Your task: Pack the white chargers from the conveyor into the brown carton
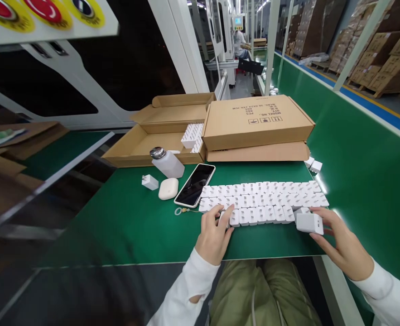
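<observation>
Three rows of white power adapters [261, 200] stand packed together on the green table, their metal prongs facing up. At the left end of the front row, my left hand [212, 235] has its thumb and fingers closed around an adapter [223, 220], partly hidden by the fingers. My right hand [344, 242] grips another white adapter [309, 223] between thumb and fingers, tilted on its side at the right end of that row. Just behind it, one more adapter [301, 210] is partly covered.
Behind the rows are an open carton [132, 156] with adapters inside and a closed carton [257, 122]. A phone [195, 184], an earbud case [168, 189], a pump bottle [169, 164] and a loose adapter [150, 182] lie left. A green conveyor belt [373, 181] runs along the right.
</observation>
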Demonstrator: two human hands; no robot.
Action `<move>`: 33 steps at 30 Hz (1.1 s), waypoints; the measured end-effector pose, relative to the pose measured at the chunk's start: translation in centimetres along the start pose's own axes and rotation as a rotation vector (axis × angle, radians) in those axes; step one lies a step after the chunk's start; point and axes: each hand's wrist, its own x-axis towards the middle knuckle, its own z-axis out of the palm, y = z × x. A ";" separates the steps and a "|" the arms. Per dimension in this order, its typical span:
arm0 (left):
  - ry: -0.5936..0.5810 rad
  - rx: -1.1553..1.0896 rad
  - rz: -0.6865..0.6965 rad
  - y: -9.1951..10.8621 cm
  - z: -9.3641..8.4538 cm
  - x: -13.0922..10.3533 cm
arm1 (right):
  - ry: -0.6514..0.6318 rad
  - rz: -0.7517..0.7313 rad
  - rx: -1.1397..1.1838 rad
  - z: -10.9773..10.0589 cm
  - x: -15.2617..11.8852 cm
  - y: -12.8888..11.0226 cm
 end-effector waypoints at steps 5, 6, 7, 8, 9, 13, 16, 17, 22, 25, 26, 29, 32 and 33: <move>0.127 -0.273 -0.305 0.3 1.8 -1.5 | 0.003 0.080 0.403 0.2 0.0 -1.0; 0.137 -0.303 -0.349 0.4 2.1 -1.8 | 0.026 0.117 0.474 0.3 0.1 -1.4; 0.144 -0.309 -0.367 0.5 2.5 -2.0 | 0.065 0.163 0.538 0.5 0.2 -1.9; 0.148 -0.297 -0.366 0.6 2.7 -2.1 | 0.119 0.217 0.601 0.8 0.3 -2.4; 0.157 -0.271 -0.356 0.9 2.8 -2.2 | 0.181 0.277 0.662 1.2 0.3 -2.9; 0.374 -0.091 -0.291 3.4 2.4 -1.8 | 0.327 0.430 0.757 2.7 -0.4 -4.1; 0.425 -0.177 -0.127 6.4 1.2 -1.2 | 0.361 0.401 0.734 2.0 -1.0 -4.0; 0.370 -0.270 -0.078 7.1 0.7 -1.0 | 0.398 0.371 0.749 1.2 -1.2 -3.8; 0.326 -0.373 -0.300 6.1 -1.1 -1.7 | 0.233 0.413 0.226 -3.8 -0.9 -1.1; 0.304 -0.279 -0.616 3.8 -0.2 -2.8 | 0.011 0.390 -0.242 -3.5 -0.2 0.5; 0.251 -0.301 -0.672 3.3 0.4 -3.0 | -0.009 0.364 -0.308 -2.8 0.1 0.8; 0.153 -0.372 -0.694 2.8 2.2 -3.3 | -0.005 0.277 -0.271 -0.2 0.9 0.7; 0.168 -0.346 -0.670 2.8 3.1 -3.1 | 0.000 0.207 -0.087 1.4 0.9 0.4; 0.171 -0.337 -0.663 2.8 3.1 -3.0 | 0.027 0.188 -0.074 1.8 0.8 0.4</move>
